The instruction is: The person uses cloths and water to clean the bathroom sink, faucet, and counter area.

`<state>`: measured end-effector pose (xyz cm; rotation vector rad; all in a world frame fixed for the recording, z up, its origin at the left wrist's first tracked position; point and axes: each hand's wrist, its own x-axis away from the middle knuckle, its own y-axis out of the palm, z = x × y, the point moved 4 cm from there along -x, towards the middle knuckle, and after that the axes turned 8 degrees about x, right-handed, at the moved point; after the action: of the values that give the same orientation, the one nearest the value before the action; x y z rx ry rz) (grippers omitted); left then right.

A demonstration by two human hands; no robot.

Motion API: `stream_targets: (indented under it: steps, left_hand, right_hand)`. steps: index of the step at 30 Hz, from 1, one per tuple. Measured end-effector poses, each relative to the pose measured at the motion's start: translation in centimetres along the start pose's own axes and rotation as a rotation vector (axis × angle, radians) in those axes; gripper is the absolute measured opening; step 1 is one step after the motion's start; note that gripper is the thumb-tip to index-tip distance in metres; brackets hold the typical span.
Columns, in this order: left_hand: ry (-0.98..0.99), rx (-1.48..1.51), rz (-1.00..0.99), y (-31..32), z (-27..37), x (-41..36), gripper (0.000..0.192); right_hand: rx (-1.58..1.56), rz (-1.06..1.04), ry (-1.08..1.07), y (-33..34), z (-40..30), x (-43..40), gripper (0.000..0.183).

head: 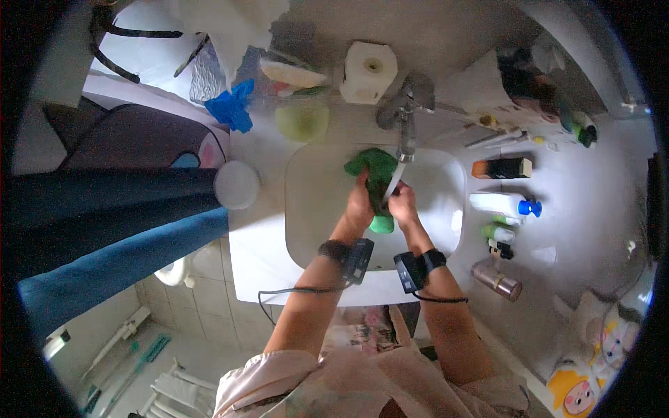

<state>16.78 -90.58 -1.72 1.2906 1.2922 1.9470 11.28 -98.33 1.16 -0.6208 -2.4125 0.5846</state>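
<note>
Water runs from a chrome faucet onto a green cloth over a white washbasin. On the cloth's left side, my left hand grips it with the thumb on top. My right hand is closed at the cloth's right edge, beside the stream. The cloth hangs bunched between both hands, and a lighter green end of it shows below them. Fingertips of both hands are partly hidden by the cloth and water. Each wrist wears a black strap with a small device and a cable.
A round white lid or dish sits at the counter's left edge, near a yellow-green bowl and a blue plastic bag. Behind the basin stands a white roll holder. To the right are a white bottle with a blue cap and several other bottles.
</note>
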Motion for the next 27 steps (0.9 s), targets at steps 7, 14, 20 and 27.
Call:
stream_targets:
  steps: [7, 14, 20, 27]
  left_hand:
    - [0.076, 0.015, 0.212, 0.1, 1.6, 0.7, 0.043]
    - [0.258, -0.185, 0.240, -1.6, -2.0, -2.3, 0.043]
    - [0.253, -0.528, 0.522, -1.3, -2.9, -1.6, 0.058]
    - [0.170, -0.027, 0.195, -1.1, 0.2, -1.1, 0.033]
  right_hand:
    - [-0.131, -0.136, -0.015, 0.0, -1.9, 2.7, 0.029]
    - [-0.313, 0.013, -0.046, -0.9, 0.7, 2.1, 0.045]
    - [-0.664, -0.118, 0.261, -0.3, 1.9, 1.2, 0.032]
    - [0.088, -0.048, -0.317, -0.6, -1.7, 3.1, 0.032]
